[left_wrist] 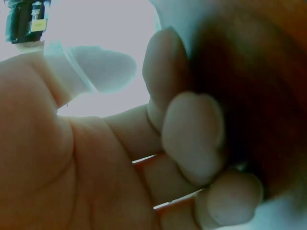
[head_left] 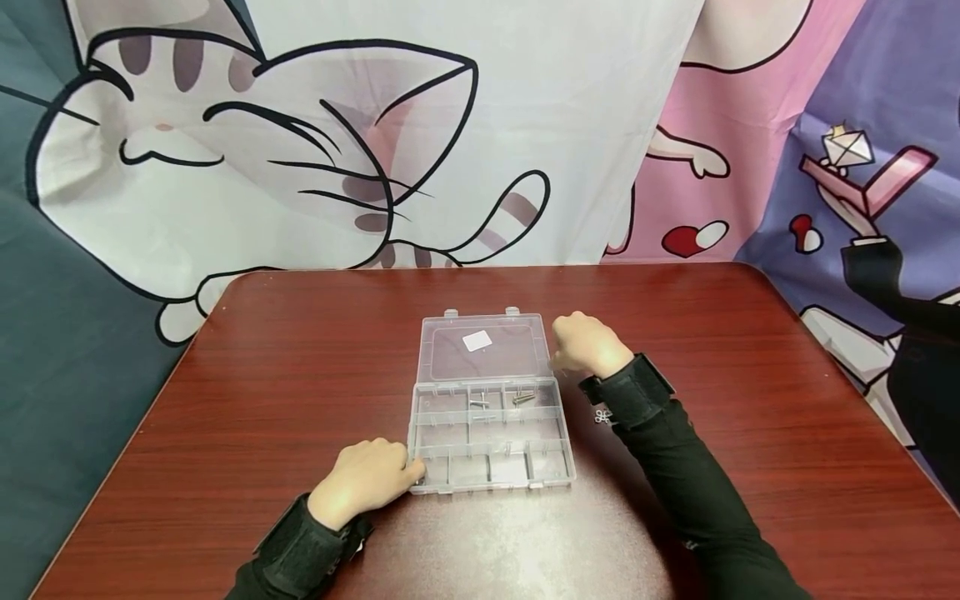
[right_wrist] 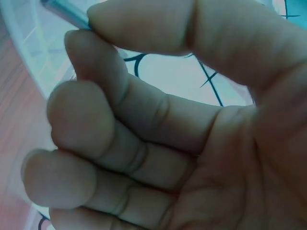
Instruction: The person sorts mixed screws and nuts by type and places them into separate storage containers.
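A clear plastic compartment box [head_left: 491, 429] lies on the table with its lid [head_left: 487, 342] folded back, away from me. In the back row of compartments are small silver screws [head_left: 523, 398] and a few more thin metal pieces [head_left: 478, 403]. My left hand [head_left: 367, 475] holds the box at its near left corner; in the left wrist view the thumb [left_wrist: 103, 67] shows through clear plastic. Beside the lid's right edge is my right hand [head_left: 588, 343]. Its thumb and index finger pinch a thin silver metal rod [right_wrist: 67, 13], whose other end is out of frame.
The reddish-brown wooden table [head_left: 300, 350] extends on both sides of the box. A white label [head_left: 477, 340] sticks to the lid. Behind the table's far edge hangs a cloth printed with cartoon figures [head_left: 525, 125].
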Demonstrator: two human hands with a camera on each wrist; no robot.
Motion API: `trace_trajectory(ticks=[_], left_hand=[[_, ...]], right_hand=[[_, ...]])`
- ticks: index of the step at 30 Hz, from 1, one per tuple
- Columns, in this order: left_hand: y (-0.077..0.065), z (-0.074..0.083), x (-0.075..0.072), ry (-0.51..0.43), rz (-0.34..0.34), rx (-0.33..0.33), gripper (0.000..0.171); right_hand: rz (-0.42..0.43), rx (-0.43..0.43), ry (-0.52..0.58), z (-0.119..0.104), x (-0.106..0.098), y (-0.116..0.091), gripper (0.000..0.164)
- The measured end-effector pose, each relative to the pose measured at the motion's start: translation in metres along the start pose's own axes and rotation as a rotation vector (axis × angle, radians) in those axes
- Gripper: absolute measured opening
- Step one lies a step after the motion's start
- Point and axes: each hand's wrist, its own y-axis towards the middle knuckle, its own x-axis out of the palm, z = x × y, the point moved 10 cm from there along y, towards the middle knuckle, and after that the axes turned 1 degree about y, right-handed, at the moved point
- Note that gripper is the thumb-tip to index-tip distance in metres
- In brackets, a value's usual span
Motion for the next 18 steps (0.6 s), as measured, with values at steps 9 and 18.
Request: trace_trajectory(ticks=[9, 18], left_hand=[[0.001, -0.001, 0.002, 0.005, -0.007, -0.008, 0.044], [0.000, -0.001, 0.001, 0.009, 0.000, -0.011, 0.044]], right_hand=[[-0.023, -0.022, -0.042, -0.023, 0.003, 0.010, 0.015], [-0.050, -0.047, -0.036, -0.041, 0.006, 0.013, 0.020]])
